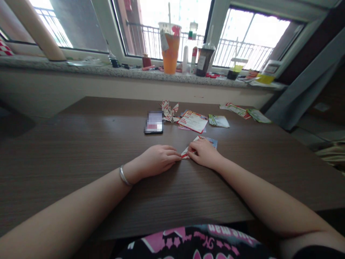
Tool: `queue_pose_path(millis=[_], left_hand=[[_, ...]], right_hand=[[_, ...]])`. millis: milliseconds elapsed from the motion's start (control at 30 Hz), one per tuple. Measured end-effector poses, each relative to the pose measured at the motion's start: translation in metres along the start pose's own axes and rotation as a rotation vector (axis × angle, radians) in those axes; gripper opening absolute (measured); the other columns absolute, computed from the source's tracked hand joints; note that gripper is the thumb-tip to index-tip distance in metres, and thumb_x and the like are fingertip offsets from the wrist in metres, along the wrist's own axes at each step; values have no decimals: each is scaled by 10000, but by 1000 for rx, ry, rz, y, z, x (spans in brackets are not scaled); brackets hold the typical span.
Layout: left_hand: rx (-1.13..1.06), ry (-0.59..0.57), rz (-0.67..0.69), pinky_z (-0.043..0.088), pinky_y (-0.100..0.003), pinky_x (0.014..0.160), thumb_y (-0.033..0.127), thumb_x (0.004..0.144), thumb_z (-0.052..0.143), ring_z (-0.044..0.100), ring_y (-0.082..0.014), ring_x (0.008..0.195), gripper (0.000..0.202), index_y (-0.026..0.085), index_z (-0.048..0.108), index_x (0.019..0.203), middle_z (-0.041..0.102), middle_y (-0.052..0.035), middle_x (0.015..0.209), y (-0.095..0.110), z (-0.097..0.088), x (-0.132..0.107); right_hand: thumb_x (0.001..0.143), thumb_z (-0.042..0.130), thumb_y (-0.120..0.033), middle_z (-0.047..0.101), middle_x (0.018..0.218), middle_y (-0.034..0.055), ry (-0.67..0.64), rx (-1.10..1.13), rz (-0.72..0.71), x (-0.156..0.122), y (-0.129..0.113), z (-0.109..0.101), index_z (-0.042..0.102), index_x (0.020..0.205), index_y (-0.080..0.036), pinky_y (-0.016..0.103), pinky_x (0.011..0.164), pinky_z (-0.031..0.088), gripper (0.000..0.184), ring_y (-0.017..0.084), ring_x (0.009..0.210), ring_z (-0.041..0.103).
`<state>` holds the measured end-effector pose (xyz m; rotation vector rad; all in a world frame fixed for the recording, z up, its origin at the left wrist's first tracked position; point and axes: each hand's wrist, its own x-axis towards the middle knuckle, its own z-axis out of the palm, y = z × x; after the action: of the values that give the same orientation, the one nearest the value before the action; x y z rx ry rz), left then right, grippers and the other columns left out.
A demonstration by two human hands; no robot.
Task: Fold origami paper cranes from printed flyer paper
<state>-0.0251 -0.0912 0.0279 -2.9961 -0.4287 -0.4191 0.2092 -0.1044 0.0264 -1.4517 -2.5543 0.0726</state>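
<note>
A small folded piece of printed paper (198, 144) lies flat on the dark wooden table (81, 151) in front of me. My left hand (157, 158), a silver bangle on its wrist, rests knuckles up with its fingers curled, the fingertips pressing the paper's left corner. My right hand (203, 153) lies over the paper's near side, fingers bent and pinching its edge against the table. Most of the paper under my right hand is hidden.
A phone (153, 123) lies behind my hands, next to folded paper cranes (169, 110) and several printed leaflets (193, 121). More leaflets (237, 110) lie at the far right. Drink cups (170, 48) and small bottles stand on the windowsill (81, 70).
</note>
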Motion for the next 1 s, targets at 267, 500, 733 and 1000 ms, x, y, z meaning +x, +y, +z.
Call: queue_pose_path(millis=[267,500,733,1000], left_hand=[[15,-2,-52,527,-328,843,182,901,509,637,-203,952,272,180,651,1133,693,-72,1045,5,-2,3],[1,-4,-79,523,-323,842,174,902,504,634,-196,935,264,182,664,1112,690,-77,1013,10,-3,6],[-2,-40,-98,519,-332,862,162,899,500,629,-201,957,287,195,662,1135,687,-69,1047,10,-5,6],[9,-70,-110,516,-337,854,169,905,488,616,-207,952,264,184,656,1108,679,-73,1000,12,-6,8]], right_hand=[[847,604,-341,693,795,29,32,48,31,2,3,3,627,761,-199,400,992,319,168,206,836,613],[873,576,-319,691,816,40,10,9,10,3,2,2,623,771,-200,415,1010,308,163,213,865,610],[876,579,-327,693,816,35,8,22,12,3,4,4,623,777,-201,416,1015,306,166,209,871,615],[875,578,-328,696,825,37,-7,20,19,5,4,5,623,791,-202,419,1014,305,158,213,877,617]])
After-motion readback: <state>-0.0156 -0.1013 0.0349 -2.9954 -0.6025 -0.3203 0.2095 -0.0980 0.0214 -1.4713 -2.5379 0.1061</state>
